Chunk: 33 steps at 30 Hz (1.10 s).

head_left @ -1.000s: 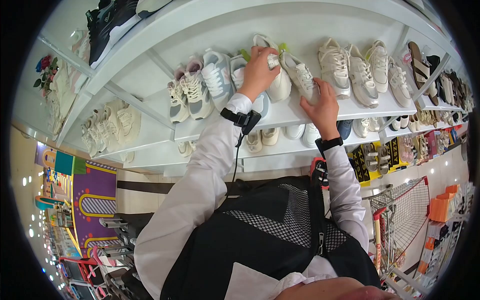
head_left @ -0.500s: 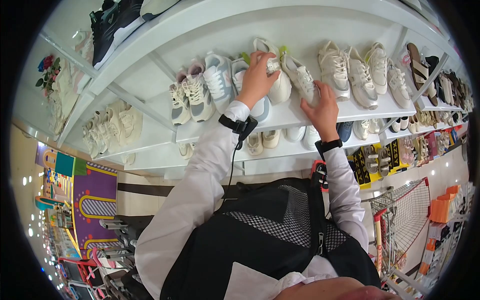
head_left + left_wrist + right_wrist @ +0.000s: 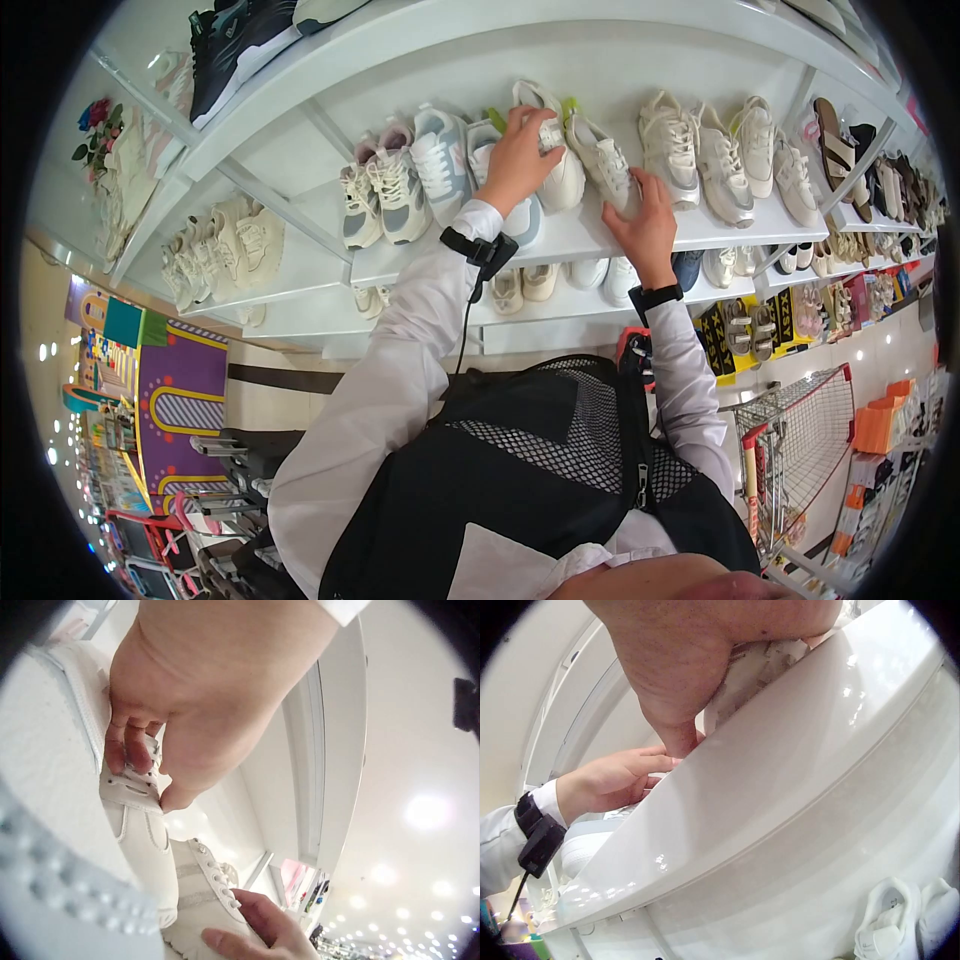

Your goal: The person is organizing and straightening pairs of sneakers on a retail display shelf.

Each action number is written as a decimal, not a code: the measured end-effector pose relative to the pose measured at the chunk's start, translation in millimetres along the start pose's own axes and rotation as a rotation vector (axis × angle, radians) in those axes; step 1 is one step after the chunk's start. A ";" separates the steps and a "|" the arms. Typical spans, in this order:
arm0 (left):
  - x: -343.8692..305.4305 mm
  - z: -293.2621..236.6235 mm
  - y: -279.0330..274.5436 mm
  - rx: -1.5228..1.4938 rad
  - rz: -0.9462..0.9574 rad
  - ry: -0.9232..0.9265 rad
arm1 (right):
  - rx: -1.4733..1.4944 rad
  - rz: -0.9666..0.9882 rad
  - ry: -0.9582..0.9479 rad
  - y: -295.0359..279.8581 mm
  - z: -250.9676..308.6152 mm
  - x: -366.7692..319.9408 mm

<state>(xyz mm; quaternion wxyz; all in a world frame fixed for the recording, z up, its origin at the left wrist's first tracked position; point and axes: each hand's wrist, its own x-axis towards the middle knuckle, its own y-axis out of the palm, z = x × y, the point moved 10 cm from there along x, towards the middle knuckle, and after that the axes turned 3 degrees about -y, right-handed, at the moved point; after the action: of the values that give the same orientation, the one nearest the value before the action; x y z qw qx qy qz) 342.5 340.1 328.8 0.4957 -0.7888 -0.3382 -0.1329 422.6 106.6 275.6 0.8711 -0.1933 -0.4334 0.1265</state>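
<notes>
A pair of white lace-up sneakers stands on a white shelf (image 3: 400,262), toes toward the person. My left hand (image 3: 517,163) is over the left sneaker (image 3: 562,188), fingers curled on its laces and thumb against its side, as the left wrist view shows. The right hand (image 3: 645,228) holds the toe end of the right sneaker (image 3: 603,160) between thumb and fingers. In the right wrist view that sneaker's sole (image 3: 754,671) shows partly behind the shelf edge. Bright green pieces (image 3: 571,106) show beside the left sneaker's heel.
Grey-blue and white sneakers (image 3: 440,165) stand close on the left, more white sneakers (image 3: 722,170) on the right. Shoes also fill a lower shelf (image 3: 545,312). A shelf edge (image 3: 560,12) arches above. A shopping cart (image 3: 800,440) stands at the right.
The head view has shifted slightly, so the shelf sits a little lower in it. Both hands remain at the same two sneakers.
</notes>
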 end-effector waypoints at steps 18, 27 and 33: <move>-0.2 3.0 0.8 -0.080 0.035 -0.023 | -0.018 -0.010 -0.019 2.7 -3.1 -0.3; -0.6 4.4 2.2 -0.066 0.048 -0.040 | -0.041 -0.011 -0.014 4.5 -3.5 -1.4; -0.5 2.0 0.3 -0.026 -0.013 0.034 | -0.032 -0.005 -0.003 2.5 -1.2 -0.7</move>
<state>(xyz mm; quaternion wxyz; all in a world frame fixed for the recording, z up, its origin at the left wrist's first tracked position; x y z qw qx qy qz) 342.1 341.6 327.4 0.4900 -0.7908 -0.3329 -0.1538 423.0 108.3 273.3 0.8675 -0.2062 -0.4371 0.1177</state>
